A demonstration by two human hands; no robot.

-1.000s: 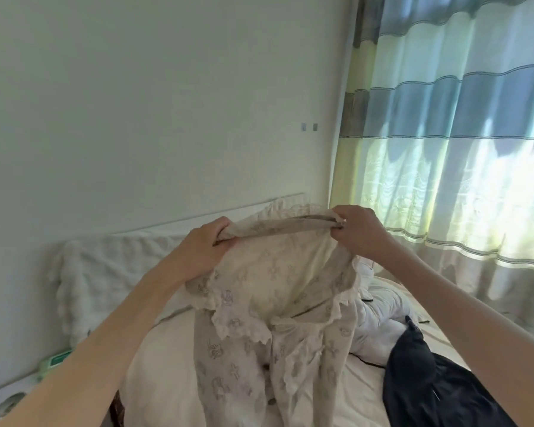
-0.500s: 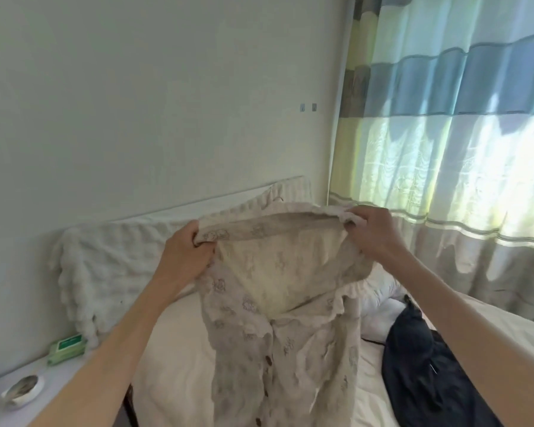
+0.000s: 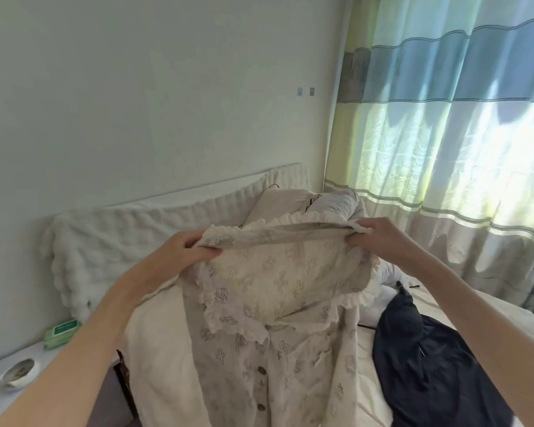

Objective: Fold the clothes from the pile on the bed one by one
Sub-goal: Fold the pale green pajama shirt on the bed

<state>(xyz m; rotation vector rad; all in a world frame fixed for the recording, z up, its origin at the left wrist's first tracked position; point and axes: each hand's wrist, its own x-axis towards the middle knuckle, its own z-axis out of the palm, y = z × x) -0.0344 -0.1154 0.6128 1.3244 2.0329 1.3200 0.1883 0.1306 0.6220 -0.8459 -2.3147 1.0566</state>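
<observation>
A cream buttoned shirt with a lace-trimmed collar and small printed figures hangs in front of me over the bed. My left hand pinches the left end of its collar band. My right hand pinches the right end, so the band is stretched level between them. The shirt's front faces me with brown buttons down the middle, and its lower part drapes onto the bed. A dark navy garment lies crumpled on the bed at the right, under my right forearm.
A fluffy white headboard cover and pillows stand behind the shirt. At the left, a bedside surface holds a green wipes pack and a small dish. A striped curtain hangs at the right.
Both hands have spread a little wider on the collar band and come lower. More of the shirt now lies down on the bed, and my view has tilted down.
</observation>
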